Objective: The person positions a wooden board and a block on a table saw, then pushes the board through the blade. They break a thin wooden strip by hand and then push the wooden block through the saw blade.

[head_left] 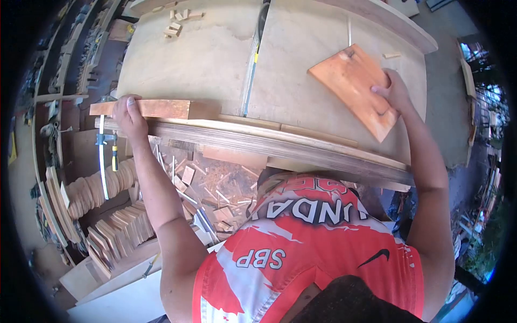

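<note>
My left hand point(129, 116) is closed around the left part of a thick wooden block point(167, 109) lying along the near edge of the worktable. Its thumb lies over the front, and some fingers are hidden behind the wood. On the right, my right hand point(396, 96) grips the edge of a flat reddish-brown wooden board point(347, 81), thumb on its upper face. The board is turned at an angle over the table point(291, 70). Below my left hand, a clamp with a yellow-and-black handle point(114, 156) hangs at the table edge.
A narrow slot point(251, 81) runs across the tabletop between its two panels. Small wood offcuts point(173, 29) lie at the far left. Scraps point(221, 194) litter the floor below. Stacked cut boards point(121, 231) stand lower left, beside shelves point(62, 97).
</note>
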`<state>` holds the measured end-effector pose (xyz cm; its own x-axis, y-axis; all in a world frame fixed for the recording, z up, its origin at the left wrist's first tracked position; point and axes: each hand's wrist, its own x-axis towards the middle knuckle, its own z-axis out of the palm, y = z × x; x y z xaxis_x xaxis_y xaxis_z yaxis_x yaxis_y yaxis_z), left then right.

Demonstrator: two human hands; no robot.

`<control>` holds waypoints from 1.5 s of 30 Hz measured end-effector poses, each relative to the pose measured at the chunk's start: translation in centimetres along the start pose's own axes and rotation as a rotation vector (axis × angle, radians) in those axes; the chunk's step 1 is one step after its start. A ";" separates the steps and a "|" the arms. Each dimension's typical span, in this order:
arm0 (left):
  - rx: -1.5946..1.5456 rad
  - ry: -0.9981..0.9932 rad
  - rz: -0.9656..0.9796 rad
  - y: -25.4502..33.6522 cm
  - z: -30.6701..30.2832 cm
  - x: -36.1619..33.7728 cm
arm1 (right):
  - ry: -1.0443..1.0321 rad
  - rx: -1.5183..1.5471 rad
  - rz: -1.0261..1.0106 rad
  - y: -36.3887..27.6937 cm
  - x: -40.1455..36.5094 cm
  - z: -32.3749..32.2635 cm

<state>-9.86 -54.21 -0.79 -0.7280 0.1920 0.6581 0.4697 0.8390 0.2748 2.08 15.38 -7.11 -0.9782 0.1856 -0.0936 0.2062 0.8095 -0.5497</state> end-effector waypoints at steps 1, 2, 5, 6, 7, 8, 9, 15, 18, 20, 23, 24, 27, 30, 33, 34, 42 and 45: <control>-0.001 -0.010 -0.011 0.0 -0.1 0.0 | 0.000 0.011 -0.006 -0.4 -0.4 0.5; -0.004 -0.022 -0.020 0.0 0.0 0.1 | -0.014 -0.007 -0.076 -1.7 -1.0 1.0; -0.004 -0.026 -0.022 0.2 0.0 0.1 | -0.039 -0.048 -0.136 -5.0 -1.2 2.4; -0.018 -0.028 -0.034 0.2 0.0 0.1 | -0.047 -0.082 -0.134 -5.8 -1.0 2.7; -0.012 -0.030 -0.034 0.1 0.0 0.1 | -0.049 -0.077 -0.136 -6.0 -0.6 3.2; -0.004 -0.022 -0.030 -0.1 0.1 0.1 | -0.005 -0.084 -0.184 -6.0 0.0 3.9; 0.004 -0.017 -0.029 -0.1 0.1 0.0 | 0.036 -0.090 -0.230 -6.4 0.5 4.5; 0.058 -0.019 -0.014 -0.2 0.2 0.0 | 0.014 -0.091 -0.197 -7.9 2.3 5.5; 0.051 -0.007 -0.010 -0.2 0.4 -0.1 | 0.007 -0.083 -0.285 -8.3 2.3 6.0; 0.037 -0.017 -0.020 -0.1 0.2 0.0 | -0.010 -0.115 -0.348 -9.7 2.3 7.6; 0.002 -0.027 -0.027 -0.6 0.2 -0.1 | -0.049 -0.109 -0.374 -12.5 2.2 9.1; 0.006 -0.032 -0.025 -0.6 0.1 -0.1 | -0.063 -0.085 -0.337 -13.0 2.1 9.1; 0.021 0.004 -0.041 -0.2 0.3 -0.1 | -0.027 -0.126 -0.379 -13.0 2.0 9.2; 0.043 0.004 -0.031 0.1 0.2 -0.1 | 0.000 -0.197 -0.379 -13.3 1.8 9.4; 0.061 0.017 -0.038 0.3 0.3 -0.1 | 0.001 -0.212 -0.313 -13.7 1.8 9.8; 0.059 0.010 -0.036 0.1 0.3 0.0 | -0.001 -0.209 -0.307 -13.7 1.7 10.0; -0.019 0.023 -0.067 0.0 0.8 -0.6 | 0.055 -0.157 -0.249 -13.7 1.7 10.6; -0.037 0.086 -0.069 0.0 1.2 -0.8 | 0.044 -0.195 -0.229 -14.1 1.7 10.5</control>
<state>-9.87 -53.76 -2.16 -0.7146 0.0890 0.6938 0.4394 0.8289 0.3462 -2.74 -1.56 -8.25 -0.9986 0.0067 0.0523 -0.0138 0.9240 -0.3822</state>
